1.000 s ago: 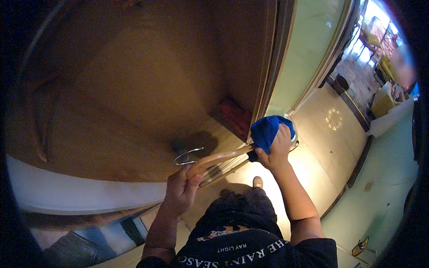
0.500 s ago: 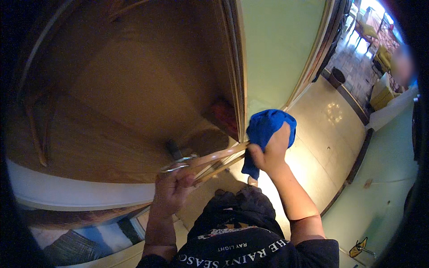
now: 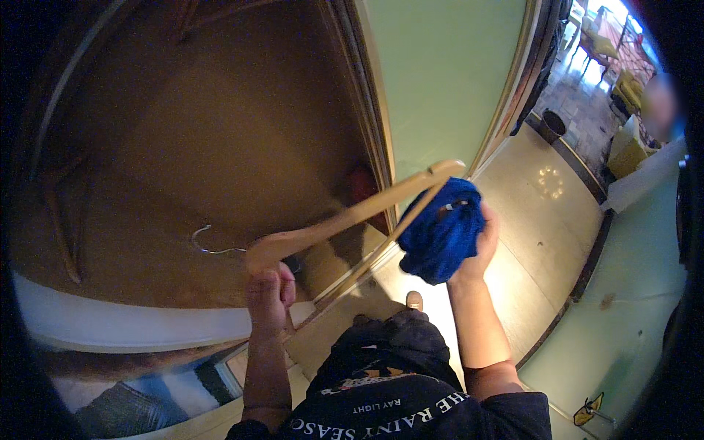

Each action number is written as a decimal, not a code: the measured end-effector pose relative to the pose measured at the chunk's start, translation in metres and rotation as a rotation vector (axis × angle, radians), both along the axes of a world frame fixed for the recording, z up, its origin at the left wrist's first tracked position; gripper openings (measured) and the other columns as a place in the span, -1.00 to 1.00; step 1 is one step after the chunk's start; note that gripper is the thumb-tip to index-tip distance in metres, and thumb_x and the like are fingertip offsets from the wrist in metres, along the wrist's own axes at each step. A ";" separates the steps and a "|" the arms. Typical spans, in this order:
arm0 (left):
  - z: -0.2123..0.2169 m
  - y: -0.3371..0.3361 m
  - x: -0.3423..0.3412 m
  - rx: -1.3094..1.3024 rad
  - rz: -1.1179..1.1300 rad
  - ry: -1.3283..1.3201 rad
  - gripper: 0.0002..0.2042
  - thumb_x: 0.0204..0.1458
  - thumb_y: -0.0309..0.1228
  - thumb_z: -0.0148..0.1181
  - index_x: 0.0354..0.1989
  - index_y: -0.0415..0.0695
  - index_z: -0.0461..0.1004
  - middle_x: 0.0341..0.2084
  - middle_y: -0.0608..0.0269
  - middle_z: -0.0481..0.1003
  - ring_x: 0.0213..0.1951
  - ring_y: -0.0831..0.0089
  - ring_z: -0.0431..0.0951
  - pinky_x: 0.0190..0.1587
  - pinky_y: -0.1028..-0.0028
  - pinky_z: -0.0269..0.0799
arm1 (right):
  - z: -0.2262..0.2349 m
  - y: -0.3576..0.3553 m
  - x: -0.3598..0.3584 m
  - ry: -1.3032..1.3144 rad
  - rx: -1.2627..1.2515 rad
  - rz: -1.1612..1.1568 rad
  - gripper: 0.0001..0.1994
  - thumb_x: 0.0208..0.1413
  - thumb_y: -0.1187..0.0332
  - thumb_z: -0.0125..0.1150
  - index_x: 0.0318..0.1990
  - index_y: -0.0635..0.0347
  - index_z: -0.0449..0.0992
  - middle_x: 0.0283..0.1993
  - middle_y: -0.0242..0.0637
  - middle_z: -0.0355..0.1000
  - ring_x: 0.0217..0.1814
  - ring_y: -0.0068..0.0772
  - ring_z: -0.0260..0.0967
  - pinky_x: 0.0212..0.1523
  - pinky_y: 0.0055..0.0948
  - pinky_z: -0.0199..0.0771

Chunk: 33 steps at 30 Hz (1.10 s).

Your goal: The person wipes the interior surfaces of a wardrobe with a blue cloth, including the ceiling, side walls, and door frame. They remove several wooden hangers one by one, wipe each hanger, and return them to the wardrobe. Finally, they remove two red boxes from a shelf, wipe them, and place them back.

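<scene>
My left hand (image 3: 268,295) grips a light wooden clothes hanger (image 3: 352,216) near its middle, just below the metal hook (image 3: 209,244) that points left. The hanger slants up to the right, and its far end reaches a bunched blue cloth (image 3: 440,231). My right hand (image 3: 480,242) is shut on that cloth, holding it against the hanger's end at chest height. Both forearms come up from the lower edge, in front of my dark printed shirt.
A large brown wooden wardrobe panel (image 3: 205,147) fills the left and centre. A pale green wall (image 3: 447,66) stands beside it. Shiny beige floor (image 3: 543,220) runs right toward a dark bin (image 3: 551,126) and a distant person. My shoe (image 3: 414,301) shows below.
Both hands have lifted the hanger and the blue cloth higher. The hanger has tilted steeper, its right end rising. The view has swung so the green wall shows more.
</scene>
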<state>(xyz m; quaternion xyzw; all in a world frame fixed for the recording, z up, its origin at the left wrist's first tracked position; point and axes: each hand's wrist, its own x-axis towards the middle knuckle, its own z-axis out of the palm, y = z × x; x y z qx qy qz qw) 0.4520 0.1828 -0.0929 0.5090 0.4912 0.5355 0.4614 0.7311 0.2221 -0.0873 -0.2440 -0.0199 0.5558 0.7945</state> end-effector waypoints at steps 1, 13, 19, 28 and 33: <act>-0.004 0.002 0.005 0.004 -0.023 0.024 -0.55 0.11 0.06 -0.04 -0.51 -0.12 0.37 -0.78 0.44 0.18 -0.75 0.69 0.11 -0.73 0.62 -0.06 | 0.017 0.000 -0.012 0.048 -0.039 -0.044 -0.66 0.24 0.13 -0.28 -0.23 0.19 0.37 -0.34 -0.22 0.42 -0.29 -0.35 0.36 -0.17 -0.42 0.37; -0.037 0.007 0.037 0.047 -0.077 -0.201 -0.56 0.04 0.11 0.04 -0.46 -0.08 0.32 -0.78 0.40 0.20 -0.78 0.59 0.12 -0.75 0.54 0.01 | -0.023 -0.009 -0.067 -0.847 -0.190 -0.334 -0.50 0.28 0.00 -0.31 0.00 0.34 0.26 -0.16 -0.17 0.34 -0.16 -0.29 0.29 -0.05 -0.38 0.27; -0.026 0.016 0.035 0.066 -0.237 -0.275 -0.56 0.09 0.08 -0.03 -0.53 -0.07 0.31 -0.80 0.39 0.18 -0.78 0.60 0.11 -0.75 0.55 -0.01 | -0.031 -0.039 -0.083 -1.045 -0.145 -0.032 -0.56 0.30 0.16 -0.36 0.05 0.42 0.20 -0.12 -0.07 0.29 -0.06 -0.17 0.22 0.01 -0.31 0.22; -0.042 0.011 0.053 0.017 -0.196 -0.366 -0.50 0.11 0.16 -0.17 -0.56 -0.06 0.28 -0.81 0.44 0.16 -0.79 0.65 0.08 -0.75 0.58 -0.03 | -0.021 -0.013 -0.059 -1.126 -0.146 -0.279 -0.56 0.29 0.13 -0.30 0.05 0.35 0.24 -0.14 -0.15 0.35 -0.13 -0.28 0.29 -0.07 -0.36 0.29; -0.017 0.024 0.059 0.005 -0.101 -0.601 -0.50 0.08 0.21 -0.16 -0.48 -0.02 0.29 -0.81 0.45 0.12 -0.78 0.63 0.07 -0.74 0.58 -0.04 | -0.066 -0.059 -0.112 -0.859 0.034 0.102 -0.56 0.21 0.01 -0.12 -0.08 0.28 0.24 -0.31 -0.33 0.25 -0.28 -0.52 0.17 -0.24 -0.50 0.23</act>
